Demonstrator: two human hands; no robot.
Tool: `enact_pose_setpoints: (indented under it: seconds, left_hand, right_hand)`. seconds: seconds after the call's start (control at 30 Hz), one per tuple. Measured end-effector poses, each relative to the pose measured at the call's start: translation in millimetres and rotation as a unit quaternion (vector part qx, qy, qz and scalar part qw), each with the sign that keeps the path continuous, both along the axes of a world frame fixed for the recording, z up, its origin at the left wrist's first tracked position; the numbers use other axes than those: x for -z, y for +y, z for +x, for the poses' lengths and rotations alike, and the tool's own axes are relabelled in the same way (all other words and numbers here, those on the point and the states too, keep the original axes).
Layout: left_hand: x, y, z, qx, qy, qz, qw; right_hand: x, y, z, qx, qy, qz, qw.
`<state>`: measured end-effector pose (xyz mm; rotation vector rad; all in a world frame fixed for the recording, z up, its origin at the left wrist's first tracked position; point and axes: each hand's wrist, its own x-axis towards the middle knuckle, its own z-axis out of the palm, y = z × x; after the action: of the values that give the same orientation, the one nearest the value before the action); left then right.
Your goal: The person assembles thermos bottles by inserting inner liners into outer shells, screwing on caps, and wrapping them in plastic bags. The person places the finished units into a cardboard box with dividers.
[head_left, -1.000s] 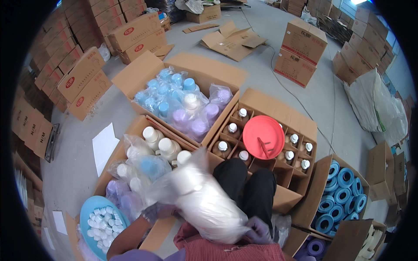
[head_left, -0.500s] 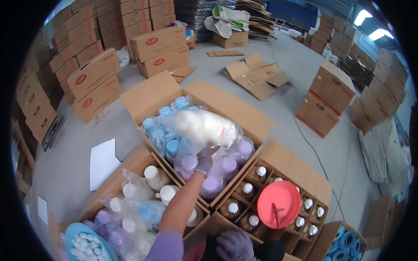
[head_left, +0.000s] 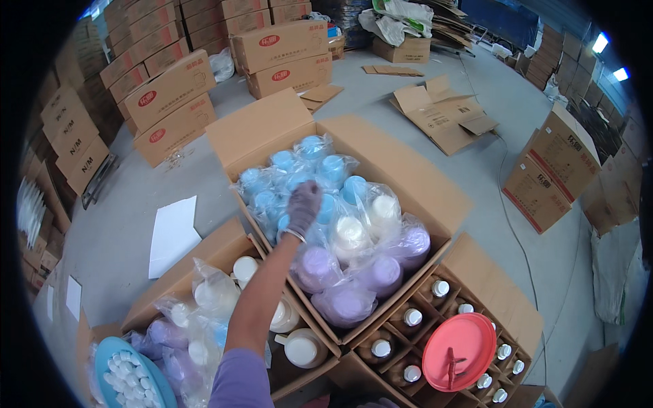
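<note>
My left hand (head_left: 304,207), in a grey-purple glove, is closed over the blue-capped containers (head_left: 333,168) in the middle carton (head_left: 401,180). Whatever its fingers grip, if anything, is hidden beneath them. Clear plastic wraps these containers. Beside the hand, two white-topped wrapped containers (head_left: 351,232) stand between the blue ones and several purple-topped ones (head_left: 379,273). Only a dim sliver of my right hand (head_left: 379,403) shows at the lower edge, its fingers hidden.
A left carton holds white jugs (head_left: 300,348) and wrapped containers, with a blue basin (head_left: 112,364) of white caps nearby. Over a divided carton of silver-capped bottles (head_left: 412,317) rests a red basin (head_left: 469,347). A cable (head_left: 511,228) crosses the floor; stacked cartons (head_left: 279,47) stand behind.
The white wrapped bundle that was blurred above the carton is now down among the other containers. My left hand has moved over the blue caps; my right hand has almost left the view.
</note>
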<state>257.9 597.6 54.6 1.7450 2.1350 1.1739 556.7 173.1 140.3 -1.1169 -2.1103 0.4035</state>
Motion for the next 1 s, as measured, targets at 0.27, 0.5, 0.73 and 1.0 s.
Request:
enact_pose_setpoints:
  seconds: [0.27,0.5,0.73,1.0]
  left_hand:
    - [85,-27,-48,-0.142,0.002,-0.345,0.928]
    - [-97,-119,-17,0.002,0.115,-0.067,0.991]
    - [-183,-321,42,0.382,0.138,0.266,0.874]
    - [-147,-491,139,0.209,-0.701,-0.267,0.627]
  right_hand:
    - [2,-4,1,0.0,0.014,0.037,0.999]
    - [-9,-15,9,0.0,0.049,-0.018,0.999]
    - [-14,29,54,0.229,0.581,-0.265,0.735]
    - [-72,-42,138,0.231,0.616,-0.022,0.753]
